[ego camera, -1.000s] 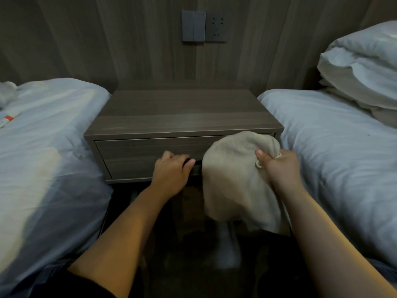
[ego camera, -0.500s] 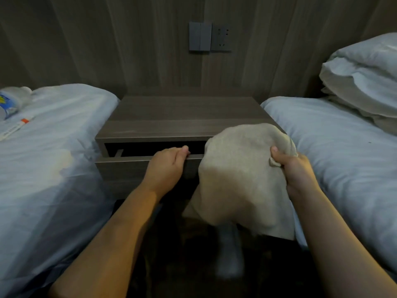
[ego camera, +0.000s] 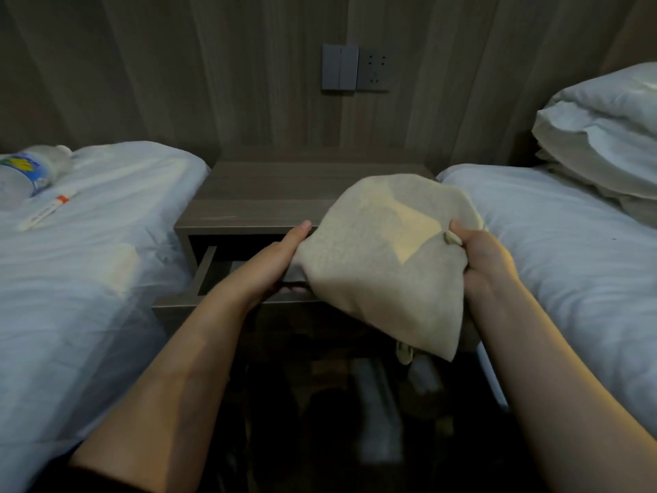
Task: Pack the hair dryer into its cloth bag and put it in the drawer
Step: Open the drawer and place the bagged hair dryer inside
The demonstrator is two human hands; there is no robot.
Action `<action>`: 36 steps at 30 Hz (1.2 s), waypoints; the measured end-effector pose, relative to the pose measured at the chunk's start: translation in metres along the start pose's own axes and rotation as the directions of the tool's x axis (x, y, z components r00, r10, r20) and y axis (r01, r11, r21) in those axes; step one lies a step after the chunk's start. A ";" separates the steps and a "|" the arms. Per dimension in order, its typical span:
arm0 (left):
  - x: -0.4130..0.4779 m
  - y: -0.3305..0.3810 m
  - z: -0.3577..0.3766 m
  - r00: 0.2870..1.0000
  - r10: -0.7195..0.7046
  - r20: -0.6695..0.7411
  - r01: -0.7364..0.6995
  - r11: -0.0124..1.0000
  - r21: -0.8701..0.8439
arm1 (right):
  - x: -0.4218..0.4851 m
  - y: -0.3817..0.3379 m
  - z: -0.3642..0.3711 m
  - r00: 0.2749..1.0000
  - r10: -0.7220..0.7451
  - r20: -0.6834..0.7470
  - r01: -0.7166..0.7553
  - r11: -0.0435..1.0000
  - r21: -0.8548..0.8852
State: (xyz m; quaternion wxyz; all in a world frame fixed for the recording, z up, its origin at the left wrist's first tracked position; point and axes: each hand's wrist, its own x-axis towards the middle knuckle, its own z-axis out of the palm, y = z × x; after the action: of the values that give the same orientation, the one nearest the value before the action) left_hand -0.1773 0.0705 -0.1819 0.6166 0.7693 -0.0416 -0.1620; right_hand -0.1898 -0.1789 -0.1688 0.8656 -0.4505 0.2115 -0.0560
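The beige cloth bag (ego camera: 384, 265) bulges with something inside; the hair dryer itself is hidden. My right hand (ego camera: 487, 265) grips the bag's gathered right side by the drawstring. My left hand (ego camera: 270, 261) holds the bag's left side, thumb up against the cloth and fingers curled beneath. The bag hangs over the open drawer (ego camera: 206, 272) of the wooden nightstand (ego camera: 266, 193), covering the drawer's right half. The drawer's left part shows nothing inside.
White beds flank the nightstand, the left bed (ego camera: 89, 261) and the right bed (ego camera: 569, 243). A plastic bottle (ego camera: 25, 176) and a small tube (ego camera: 44, 212) lie on the left bed. Pillows (ego camera: 604, 137) are stacked at the right. A switch and socket (ego camera: 373, 69) sit on the wall.
My left hand pulled the drawer from shut to well open, then left its front and went to the bag. My right hand lifted the bag up over the drawer.
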 end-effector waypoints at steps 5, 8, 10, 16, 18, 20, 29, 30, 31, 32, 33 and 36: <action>0.002 -0.006 -0.003 0.986 -0.169 0.008 0.169 0.979 -0.110 | 0.002 -0.006 0.008 0.990 0.138 0.042 -0.127 0.972 -0.196; 0.003 -0.011 -0.002 0.972 -0.226 0.062 0.234 0.953 -0.191 | 0.005 0.000 0.003 0.982 0.190 -0.012 -0.184 0.930 -0.318; 0.001 -0.012 0.001 0.966 -0.245 0.083 0.258 0.940 -0.225 | 0.004 0.004 -0.004 0.972 0.232 -0.040 -0.231 0.904 -0.361; 0.000 -0.010 0.002 0.924 -0.329 0.195 0.377 0.869 -0.320 | 0.003 0.008 -0.012 0.949 0.303 -0.087 -0.314 0.878 -0.361; 0.007 -0.011 0.001 0.905 -0.373 0.204 0.422 0.847 -0.323 | 0.007 0.009 -0.013 0.940 0.329 -0.091 -0.338 0.861 -0.380; 0.015 -0.011 -0.001 0.884 -0.437 0.168 0.468 0.841 -0.270 | 0.010 0.008 -0.012 0.940 0.333 -0.073 -0.332 0.846 -0.416; 0.063 -0.014 -0.001 0.846 -0.531 0.052 0.522 0.805 -0.282 | 0.039 0.021 0.012 0.919 0.346 -0.188 -0.388 0.708 -0.590; 0.067 -0.016 -0.003 0.848 -0.526 0.069 0.521 0.803 -0.289 | 0.043 0.024 0.015 0.923 0.333 -0.191 -0.379 0.701 -0.604; 0.068 -0.018 -0.003 0.851 -0.515 0.100 0.520 0.801 -0.298 | 0.046 0.027 0.016 0.928 0.320 -0.193 -0.367 0.687 -0.627; 0.068 -0.019 -0.004 0.857 -0.500 0.123 0.513 0.809 -0.288 | 0.050 0.030 0.016 0.932 0.307 -0.194 -0.357 0.670 -0.651; 0.068 -0.021 -0.005 0.864 -0.485 0.136 0.503 0.822 -0.266 | 0.053 0.033 0.017 0.934 0.300 -0.192 -0.348 0.653 -0.673; 0.069 -0.030 -0.006 0.873 -0.470 0.132 0.484 0.869 -0.101 | 0.058 0.037 0.017 0.941 0.301 -0.155 -0.316 0.613 -0.724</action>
State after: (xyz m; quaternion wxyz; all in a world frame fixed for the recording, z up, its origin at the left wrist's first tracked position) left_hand -0.1140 0.0651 -0.2237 0.6036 0.7041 0.1285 -0.3512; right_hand -0.1334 -0.1609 -0.2084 0.6026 -0.7182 0.2977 0.1801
